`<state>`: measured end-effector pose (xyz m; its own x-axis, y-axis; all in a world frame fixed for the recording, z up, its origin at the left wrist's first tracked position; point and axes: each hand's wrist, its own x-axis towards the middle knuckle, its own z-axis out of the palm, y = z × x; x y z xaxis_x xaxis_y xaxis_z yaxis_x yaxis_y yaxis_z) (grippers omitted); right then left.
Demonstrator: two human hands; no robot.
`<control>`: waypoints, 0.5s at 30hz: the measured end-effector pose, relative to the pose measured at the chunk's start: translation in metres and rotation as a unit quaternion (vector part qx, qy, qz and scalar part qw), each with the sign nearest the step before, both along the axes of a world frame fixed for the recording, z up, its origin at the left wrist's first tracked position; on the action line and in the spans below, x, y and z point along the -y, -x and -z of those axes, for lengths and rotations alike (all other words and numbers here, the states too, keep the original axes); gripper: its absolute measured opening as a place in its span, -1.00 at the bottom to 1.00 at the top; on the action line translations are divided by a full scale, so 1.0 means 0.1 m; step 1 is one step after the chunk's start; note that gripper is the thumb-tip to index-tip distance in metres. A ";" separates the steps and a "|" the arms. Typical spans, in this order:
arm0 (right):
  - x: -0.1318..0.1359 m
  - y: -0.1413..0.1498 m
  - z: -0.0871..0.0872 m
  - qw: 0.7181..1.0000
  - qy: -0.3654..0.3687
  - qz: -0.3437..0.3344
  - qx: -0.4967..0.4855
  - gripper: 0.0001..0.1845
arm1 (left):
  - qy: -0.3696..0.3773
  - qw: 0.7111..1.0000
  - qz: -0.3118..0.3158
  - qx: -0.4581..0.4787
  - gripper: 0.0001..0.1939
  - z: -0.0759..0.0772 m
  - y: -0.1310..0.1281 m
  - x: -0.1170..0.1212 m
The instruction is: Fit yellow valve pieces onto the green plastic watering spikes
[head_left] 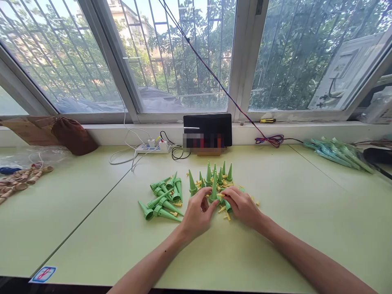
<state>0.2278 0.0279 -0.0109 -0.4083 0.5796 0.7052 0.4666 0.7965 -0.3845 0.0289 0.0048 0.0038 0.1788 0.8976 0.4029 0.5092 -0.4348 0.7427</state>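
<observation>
My left hand [197, 210] is closed around the base of a green plastic watering spike [214, 185], which stands point up. My right hand [245, 206] pinches a small yellow valve piece [221, 195] against the side of that spike's base; whether it sits inside the base I cannot tell. Behind my hands several upright green spikes [192, 181] stand among scattered yellow pieces [228, 217]. Left of my left hand lies a loose pile of green spikes [165, 200] with a few yellow pieces under them. Some pieces beneath my right hand are partly hidden.
The pale green table [122, 245] runs along a window. At its back stand a dark tablet [208, 126] and a power strip [153, 148] with cables. Brown pouch [73, 134] and wooden pieces [18, 183] are at left; plastic-wrapped items [337, 153] lie at right.
</observation>
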 end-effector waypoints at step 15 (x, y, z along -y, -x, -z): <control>0.00 -0.03 -0.01 1.000 0.004 0.004 0.021 -0.82 | 0.021 0.999 0.023 0.016 -0.70 -0.01 0.00 0.02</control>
